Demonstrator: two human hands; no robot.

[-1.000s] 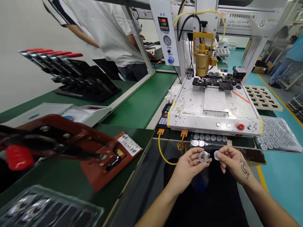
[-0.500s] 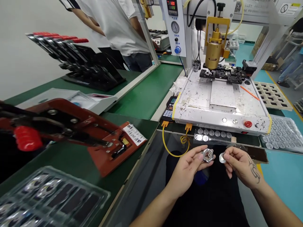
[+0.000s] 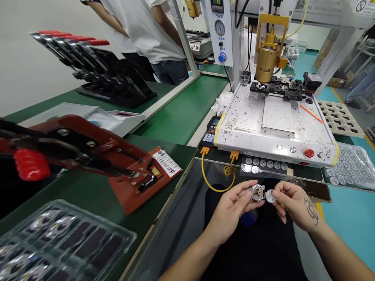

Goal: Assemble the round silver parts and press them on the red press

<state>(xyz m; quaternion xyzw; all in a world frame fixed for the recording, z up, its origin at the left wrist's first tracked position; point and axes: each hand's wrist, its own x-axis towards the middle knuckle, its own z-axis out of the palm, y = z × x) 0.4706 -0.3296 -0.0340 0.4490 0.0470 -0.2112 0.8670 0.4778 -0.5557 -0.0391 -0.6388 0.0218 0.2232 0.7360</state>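
Observation:
In my left hand (image 3: 236, 205) is a shiny round watch case (image 3: 258, 192), gripped at its edge between thumb and fingers, its ring-shaped opening turned up toward me. My right hand (image 3: 290, 201) pinches a thin round silver disc (image 3: 270, 196) with printed markings between thumb and forefinger. The disc is just right of the case, its edge very near the case's rim; whether they touch I cannot tell. Both hands are above my dark-clothed lap, in front of the white machine. A clear sheet of round discs (image 3: 263, 166) lies at the bench edge beyond the hands.
A white press machine (image 3: 275, 148) with a gold head (image 3: 265, 64) stands ahead. On the left are a red-brown lever press (image 3: 131, 175), a clear tray (image 3: 125, 238) with shiny parts, and black red-handled clamps (image 3: 114, 82). Another disc sheet (image 3: 351, 168) lies right. A person (image 3: 146, 35) stands behind.
My right hand has moved slightly left, bringing the disc close to the watch case and turning its printed face into view. My left hand holds nearly still. The camera view has shifted slightly.

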